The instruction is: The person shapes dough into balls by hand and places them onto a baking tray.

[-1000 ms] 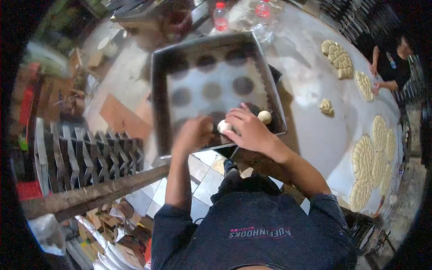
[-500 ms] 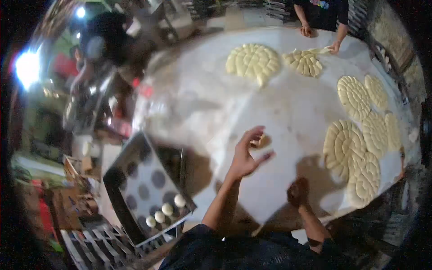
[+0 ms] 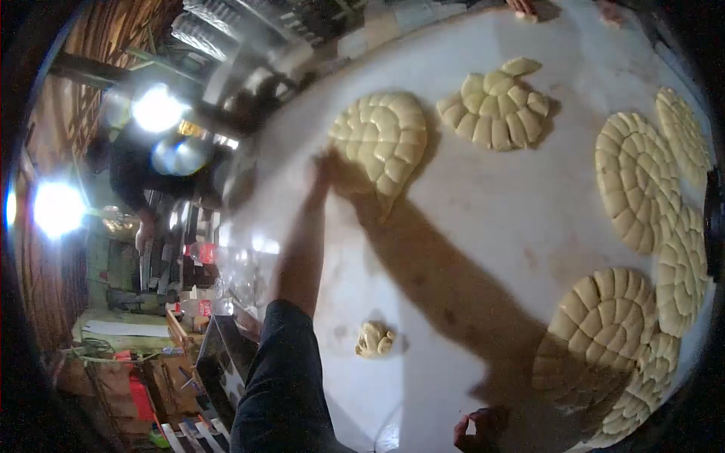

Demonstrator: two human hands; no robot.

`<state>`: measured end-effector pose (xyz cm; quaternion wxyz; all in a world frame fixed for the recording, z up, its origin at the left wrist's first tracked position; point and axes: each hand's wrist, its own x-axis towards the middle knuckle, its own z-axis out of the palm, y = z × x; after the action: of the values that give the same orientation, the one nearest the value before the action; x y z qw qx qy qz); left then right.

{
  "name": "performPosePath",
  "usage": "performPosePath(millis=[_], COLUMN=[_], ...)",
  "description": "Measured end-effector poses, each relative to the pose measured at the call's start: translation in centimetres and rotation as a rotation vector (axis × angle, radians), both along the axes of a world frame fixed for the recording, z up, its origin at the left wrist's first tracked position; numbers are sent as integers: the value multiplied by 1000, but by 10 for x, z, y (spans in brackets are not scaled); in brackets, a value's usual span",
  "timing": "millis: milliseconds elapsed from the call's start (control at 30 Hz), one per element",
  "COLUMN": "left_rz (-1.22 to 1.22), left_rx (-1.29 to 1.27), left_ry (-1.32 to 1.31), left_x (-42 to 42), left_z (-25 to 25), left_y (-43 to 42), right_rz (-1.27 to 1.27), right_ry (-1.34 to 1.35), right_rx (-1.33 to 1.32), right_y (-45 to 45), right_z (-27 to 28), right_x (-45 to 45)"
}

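Note:
My left hand (image 3: 334, 171) reaches far forward to the left edge of a coil of pale, segmented dough (image 3: 384, 136). Its fingers are blurred and in shadow, so whether they grip the dough is unclear. At the bottom edge my right hand (image 3: 481, 430) is partly cut off, with fingers curled and a small white gap showing between them. Anything it holds is hidden. A small crumpled dough lump (image 3: 375, 340) lies on the pale table (image 3: 483, 219) between my two hands. A smaller dough coil (image 3: 495, 108) with a loose end sits beyond, right of centre.
Several segmented dough coils (image 3: 638, 181) line the right side, another coil (image 3: 596, 332) among them partly in my shadow. Another person's hand (image 3: 522, 9) rests at the far edge. A dark-rimmed tray (image 3: 225, 351) stands left of my sleeve. Bright lamps (image 3: 60, 210) glare at left.
My left hand has moved from beside the dough lump to the far dough coil. The view has shifted and turned. The other person's hand has left the smaller coil's loose end.

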<state>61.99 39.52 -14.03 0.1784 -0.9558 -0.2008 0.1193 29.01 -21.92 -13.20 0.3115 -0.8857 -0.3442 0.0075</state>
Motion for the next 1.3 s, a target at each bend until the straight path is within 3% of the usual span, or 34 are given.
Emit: performPosePath(millis=[33,67,200,267,333,400,433,500,567,667,733,767,867,933,967,1033,1067,1100,1133,1200,1233,1267,1300], left_rz=[-185,-182,-166,-100,34,217,307,435,524,566,656,704,773,786,771,757,713,706,696,173,183,54,72], left_rx=[309,290,212,52,-262,-754,-1019,-1447,-1848,-1185,-966,-915,-1104,-1556,-2008,-2263,-2164,-2118,-2072,-2042,-2052,-1630,-1866], left_ry=[88,124,165,93,-52,-284,-407,-606,-747,-968,-1090,-1147,-1282,-1371,-1436,-1276,-1149,-1075,-1002,-1188,-1185,-1206,-1247], left_x=[4,-4,-14,-17,-24,-41,-52,-81,-118,-164,-211,-237,-315,-365,-390,-436,-463,-481,-498,-520,-531,-542,-550], left_z=[-5,38,55,53,43,26,14,-10,-48,-18,-12,-8,4,41,44,-6,4,5,8,-9,-11,-14,-10], left_y=[0,-42,-33,-19,-2,15,22,26,46,-45,-87,-106,-162,-225,-247,-265,-288,-305,-322,-340,-338,-335,-336], right_rz=[11,-5,-120,-126,-138,-331,-341,-272,-276,-309,-216,-238,-232,-210,-225,-196,-44,67,174,47,41,-125,-293], right_ry=[24,59,146,153,145,357,329,6,45,-74,186,93,-41,-31,41,-6,-44,252,125,523,526,530,523], right_rx=[0,51,269,224,169,250,247,113,193,256,415,388,395,403,534,522,389,557,437,425,414,643,862], right_y=[2,2,11,12,15,19,21,25,27,32,34,37,41,42,48,63,72,90,106,136,150,167,171], right_z=[-3,-3,0,-1,-9,-29,-22,-2,-4,6,17,8,-27,-30,-35,-26,-29,-10,-20,19,0,-37,-58], right_x=[0,0,0,-3,-15,-38,-31,-8,-5,4,10,12,20,26,25,8,-5,-39,-63,-131,-145,-157,-166])
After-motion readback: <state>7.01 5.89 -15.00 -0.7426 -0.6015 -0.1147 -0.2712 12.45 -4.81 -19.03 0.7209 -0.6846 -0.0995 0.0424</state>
